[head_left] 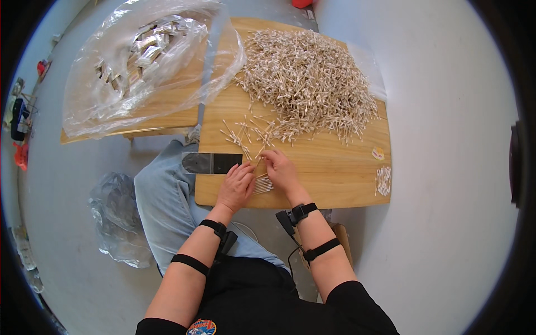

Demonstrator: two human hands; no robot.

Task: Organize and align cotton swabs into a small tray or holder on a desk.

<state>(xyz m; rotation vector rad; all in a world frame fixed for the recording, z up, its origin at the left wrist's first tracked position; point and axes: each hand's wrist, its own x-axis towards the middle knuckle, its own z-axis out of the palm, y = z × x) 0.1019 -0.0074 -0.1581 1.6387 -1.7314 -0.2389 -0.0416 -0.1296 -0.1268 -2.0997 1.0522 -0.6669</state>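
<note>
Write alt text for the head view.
A person's left hand and right hand meet beside a row of cotton swabs on a wooden table. A large swab heap lies beyond; a clear plastic bag of packets is at upper left.

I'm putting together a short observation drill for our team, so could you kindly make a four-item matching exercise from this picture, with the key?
Things:
1. Flat dark sleeve
2. Large heap of cotton swabs
3. Grey plastic bag
4. Large clear bag

Places:
A. Low down, left of the person's jeans
B. On the smaller wooden surface at far left, with small packets inside
C. Beside the left hand, overhanging the table's left edge
D. Across the far part of the table

Right pairs: 1-C; 2-D; 3-A; 4-B
</note>
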